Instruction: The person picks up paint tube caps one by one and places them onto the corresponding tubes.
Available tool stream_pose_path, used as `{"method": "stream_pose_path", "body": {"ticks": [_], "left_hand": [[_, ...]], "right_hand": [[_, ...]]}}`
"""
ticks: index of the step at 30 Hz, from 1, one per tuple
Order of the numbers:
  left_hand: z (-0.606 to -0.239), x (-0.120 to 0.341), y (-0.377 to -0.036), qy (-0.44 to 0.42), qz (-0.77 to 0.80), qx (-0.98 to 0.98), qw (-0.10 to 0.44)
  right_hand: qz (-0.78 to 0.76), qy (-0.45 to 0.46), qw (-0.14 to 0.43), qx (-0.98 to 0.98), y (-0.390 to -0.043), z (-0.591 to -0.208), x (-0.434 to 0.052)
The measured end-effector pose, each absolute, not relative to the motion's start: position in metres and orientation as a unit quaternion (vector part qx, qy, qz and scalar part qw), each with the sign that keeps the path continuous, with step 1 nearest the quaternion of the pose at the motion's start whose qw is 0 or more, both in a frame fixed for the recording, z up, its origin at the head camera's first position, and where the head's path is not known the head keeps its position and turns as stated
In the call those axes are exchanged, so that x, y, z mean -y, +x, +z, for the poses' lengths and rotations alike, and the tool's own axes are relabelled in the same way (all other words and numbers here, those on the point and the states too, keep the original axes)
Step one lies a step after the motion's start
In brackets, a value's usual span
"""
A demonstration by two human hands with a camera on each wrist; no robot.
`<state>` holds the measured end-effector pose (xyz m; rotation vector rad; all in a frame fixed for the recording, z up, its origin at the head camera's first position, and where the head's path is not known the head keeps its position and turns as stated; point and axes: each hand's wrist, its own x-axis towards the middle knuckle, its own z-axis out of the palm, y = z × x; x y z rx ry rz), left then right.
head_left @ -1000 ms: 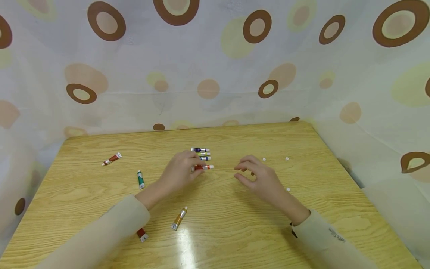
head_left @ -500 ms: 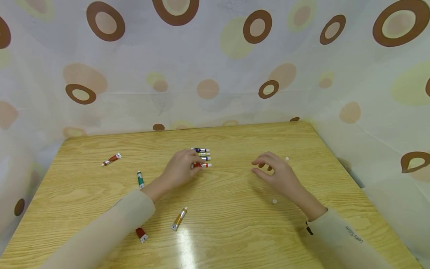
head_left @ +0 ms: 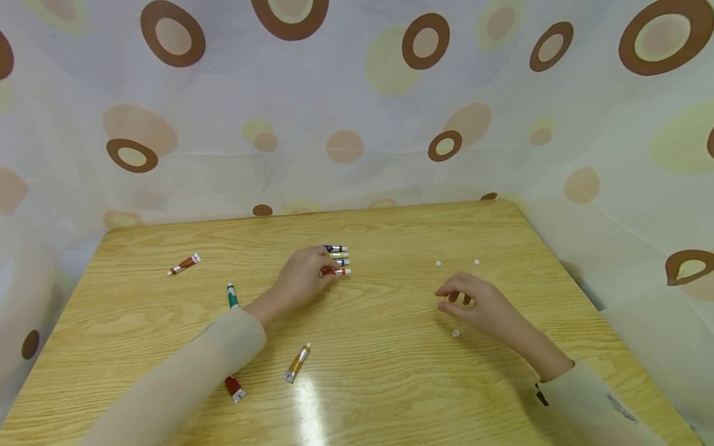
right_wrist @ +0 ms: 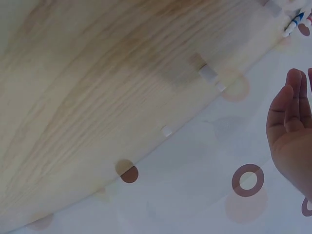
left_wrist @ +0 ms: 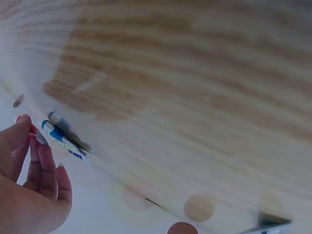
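My left hand [head_left: 304, 277] pinches a red paint tube [head_left: 341, 272] between thumb and fingers; its white cap points right. This tube lies at the near end of a row with a blue tube [head_left: 343, 263], a yellow tube [head_left: 339, 255] and a dark violet tube [head_left: 336, 248]. In the left wrist view, the blue tube [left_wrist: 56, 130] shows just beyond the fingertips. My right hand [head_left: 482, 306] hovers over the table's right half, fingers loosely curved, thumb apart, holding nothing. A small white cap [head_left: 455, 333] lies just below it in the head view.
Two more small white caps, one [head_left: 437, 264] left of the other [head_left: 476, 262], lie behind my right hand. Around my left arm are a brown-red tube [head_left: 185, 264], a green tube [head_left: 232, 295], a dark red tube [head_left: 234, 388] and an ochre tube [head_left: 298, 362]. Patterned cloth [head_left: 357, 179] borders the table.
My left hand has shifted the red tube slightly back and left, closer to the blue one. The right hand has drawn away to the right, then toward the near side.
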<state>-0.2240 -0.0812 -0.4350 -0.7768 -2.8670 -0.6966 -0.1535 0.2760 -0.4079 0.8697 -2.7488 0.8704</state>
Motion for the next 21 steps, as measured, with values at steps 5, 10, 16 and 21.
{"method": "stream_pose_path", "body": {"ticks": [5,10,16,21], "left_hand": [[-0.436,0.079,-0.227,-0.257,-0.222,0.940,0.045],[-0.438,0.078,-0.229,-0.258,-0.214,0.941,0.048],[-0.439,0.077,-0.231,-0.259,-0.206,0.942,0.050],[-0.441,0.075,-0.232,-0.261,-0.196,0.944,0.055]], "right_hand": [[0.294,0.297,0.018,0.908,-0.146,-0.407,-0.285],[0.296,0.273,-0.063,0.913,-0.140,-0.406,-0.293],[0.293,0.275,-0.114,0.909,-0.138,-0.409,-0.298],[0.289,0.285,-0.134,0.904,-0.136,-0.412,-0.300]]}}
